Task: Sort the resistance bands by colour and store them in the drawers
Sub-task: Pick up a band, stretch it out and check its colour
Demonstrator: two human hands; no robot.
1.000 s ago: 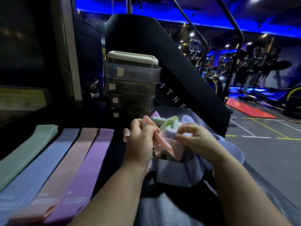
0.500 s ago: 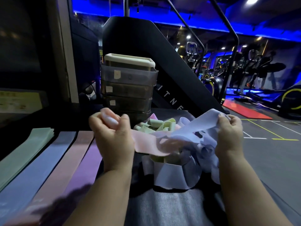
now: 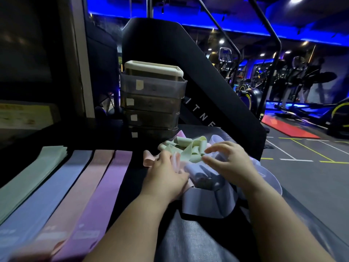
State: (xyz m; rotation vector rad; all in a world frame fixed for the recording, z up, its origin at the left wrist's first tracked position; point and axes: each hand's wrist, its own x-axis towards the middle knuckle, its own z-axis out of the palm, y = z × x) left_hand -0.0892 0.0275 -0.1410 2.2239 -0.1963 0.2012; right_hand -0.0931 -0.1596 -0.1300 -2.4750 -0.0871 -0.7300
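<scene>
A black slanted machine panel [image 3: 198, 76] with white lettering fills the background, and gym equipment under blue lighting is seen to its right. In front of it a dark table top [image 3: 130, 178] is shown, with a grey ribbed mat [image 3: 188, 241] at its near edge. Four flat stacks of resistance bands are laid side by side on the left of the table, running from the near edge towards the back: a green stack [image 3: 32, 176] outermost, then a blue stack [image 3: 51, 193], a pink stack [image 3: 79, 193] and a purple stack [image 3: 105, 191], each touching or just beside its neighbour. A drawer unit [image 3: 151, 104] of four translucent grey drawers under a cream top stands upright at the back of the table, behind the bands; all four drawers are seen pushed in. A loose pile of unsorted bands [image 3: 188, 148], green on top with pink and lilac strips around and below, lies just in front of the drawer unit and to the right of the purple stack. The left hand [image 3: 166, 176] is reached into the near left side of the pile, its fingers stretched forward, close together and laid against a pale pink strip. The right hand [image 3: 230, 161] is held over the right side of the pile with fingers spread apart and gently arched, nothing being pinched. A small pale label [image 3: 139, 85] is fixed to the front of each drawer.
</scene>
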